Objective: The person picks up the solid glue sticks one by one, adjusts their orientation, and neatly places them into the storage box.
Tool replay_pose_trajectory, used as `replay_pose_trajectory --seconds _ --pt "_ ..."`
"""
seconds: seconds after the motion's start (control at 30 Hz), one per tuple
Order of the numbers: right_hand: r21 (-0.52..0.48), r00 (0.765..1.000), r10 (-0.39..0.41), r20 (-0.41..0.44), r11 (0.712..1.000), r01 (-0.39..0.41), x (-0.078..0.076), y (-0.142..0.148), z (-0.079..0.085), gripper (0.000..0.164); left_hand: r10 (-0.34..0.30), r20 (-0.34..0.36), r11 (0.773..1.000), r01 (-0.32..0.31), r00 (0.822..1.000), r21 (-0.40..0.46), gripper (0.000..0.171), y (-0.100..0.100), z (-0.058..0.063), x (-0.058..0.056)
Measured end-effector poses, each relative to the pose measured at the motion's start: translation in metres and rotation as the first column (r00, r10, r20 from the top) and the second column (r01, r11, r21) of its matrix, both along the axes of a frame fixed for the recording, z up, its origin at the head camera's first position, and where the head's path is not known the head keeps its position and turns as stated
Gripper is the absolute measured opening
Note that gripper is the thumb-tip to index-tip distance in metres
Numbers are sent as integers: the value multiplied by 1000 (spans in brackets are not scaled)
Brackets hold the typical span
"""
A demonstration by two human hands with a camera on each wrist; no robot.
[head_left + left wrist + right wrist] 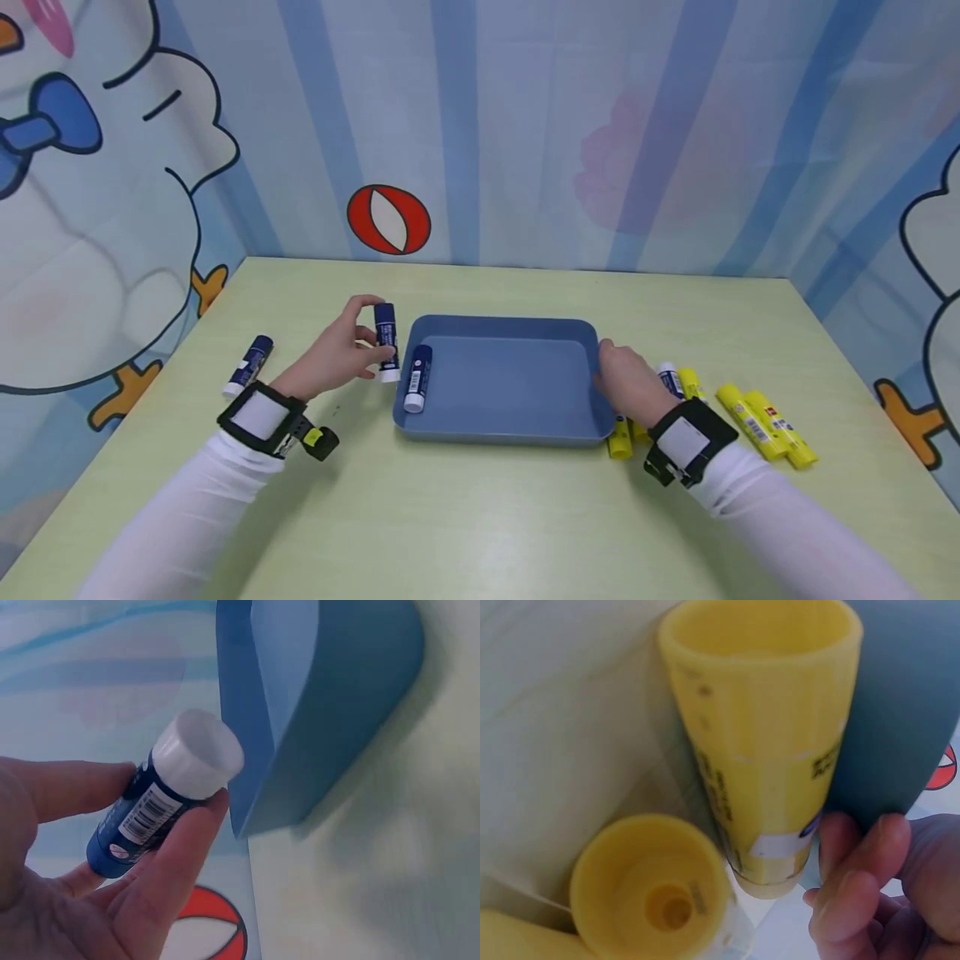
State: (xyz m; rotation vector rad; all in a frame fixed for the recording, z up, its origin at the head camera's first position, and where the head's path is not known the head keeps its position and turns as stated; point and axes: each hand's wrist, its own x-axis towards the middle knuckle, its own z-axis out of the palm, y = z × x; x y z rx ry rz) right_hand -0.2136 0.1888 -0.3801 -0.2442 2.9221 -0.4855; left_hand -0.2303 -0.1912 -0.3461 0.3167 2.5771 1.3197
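My left hand holds a navy glue stick between thumb and fingers, just off the left end of a blue-grey tray. In the left wrist view the white end of this stick faces the camera and a barcode shows on its side. Inside the tray, near its left wall, lies a second navy glue stick. My right hand grips the tray's right rim. In the right wrist view its thumb and fingers pinch the tray wall beside a yellow glue stick.
A third navy glue stick lies on the table left of my left wrist. Right of the tray are several yellow glue sticks and a navy and white stick, partly hidden by my right hand. A printed curtain stands behind the table.
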Motion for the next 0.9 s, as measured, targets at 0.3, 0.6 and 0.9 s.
replay_pose_trajectory --seconds 0.3,0.6,0.9 --pt "-3 1000 7 8 1000 -7 -1 -1 0 24 -128 -4 981 126 992 -149 64 44 0 -8" --pt "-14 1000 4 21 1000 -4 0 1 1 25 -198 60 927 207 978 -314 67 84 1 -13" --pt "-18 1000 3 -13 1000 -3 2 5 -7 22 -233 70 843 237 970 -483 70 100 -21 -25"
